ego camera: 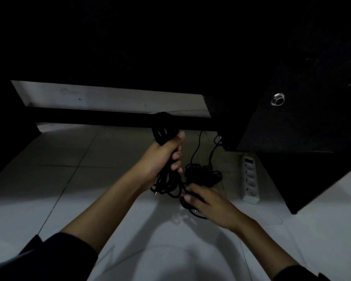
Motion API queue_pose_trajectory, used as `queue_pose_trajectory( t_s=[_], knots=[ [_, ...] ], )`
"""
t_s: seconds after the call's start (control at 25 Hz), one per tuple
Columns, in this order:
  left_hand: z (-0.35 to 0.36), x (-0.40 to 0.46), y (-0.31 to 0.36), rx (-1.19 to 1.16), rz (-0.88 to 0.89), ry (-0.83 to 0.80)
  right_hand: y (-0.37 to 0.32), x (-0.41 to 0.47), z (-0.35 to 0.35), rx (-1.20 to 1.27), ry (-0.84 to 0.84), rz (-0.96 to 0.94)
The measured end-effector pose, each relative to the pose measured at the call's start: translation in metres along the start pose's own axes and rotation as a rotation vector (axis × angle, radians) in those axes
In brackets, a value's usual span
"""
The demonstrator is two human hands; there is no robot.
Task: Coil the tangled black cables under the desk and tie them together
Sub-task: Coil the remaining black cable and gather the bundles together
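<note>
Roughly halfway, I'd say — my left hand [160,157] grips a coiled bundle of black cables [165,134] above the floor [73,159], my right hand [207,201] pinches a loose strand low down — second tangle [203,174] by the power strip [249,177] uncoiled, nothing tied.

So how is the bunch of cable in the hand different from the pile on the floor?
The held cable bunch is lifted up, gripped in the left hand; the floor cable pile lies on the tiles. The held bunch hangs in long loops; the floor pile is a low, messy heap. Both are thin black cable.
</note>
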State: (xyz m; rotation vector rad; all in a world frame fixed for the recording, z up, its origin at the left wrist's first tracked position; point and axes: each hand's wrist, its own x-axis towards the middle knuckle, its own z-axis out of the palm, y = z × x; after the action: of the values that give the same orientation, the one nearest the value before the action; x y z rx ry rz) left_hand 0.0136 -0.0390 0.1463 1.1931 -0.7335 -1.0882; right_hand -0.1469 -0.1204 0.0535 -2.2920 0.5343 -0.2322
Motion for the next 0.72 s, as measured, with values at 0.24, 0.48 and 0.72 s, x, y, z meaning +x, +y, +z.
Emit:
queue_pose_trajectory(
  t_s=[0.24, 0.48, 0.72],
  knots=[
    [-0.002, 0.002, 0.002, 0.073, -0.006, 0.004, 0.024, 0.009, -0.009, -0.493, 0.061, -0.051],
    [-0.01, -0.002, 0.015, 0.055, 0.034, 0.028, 0.023, 0.001, -0.017, -0.522, 0.114, 0.03],
    [-0.004, 0.001, 0.009, 0.371, -0.054, -0.012, -0.018, 0.006, -0.045, -0.758, 0.057, -0.151]
  ],
)
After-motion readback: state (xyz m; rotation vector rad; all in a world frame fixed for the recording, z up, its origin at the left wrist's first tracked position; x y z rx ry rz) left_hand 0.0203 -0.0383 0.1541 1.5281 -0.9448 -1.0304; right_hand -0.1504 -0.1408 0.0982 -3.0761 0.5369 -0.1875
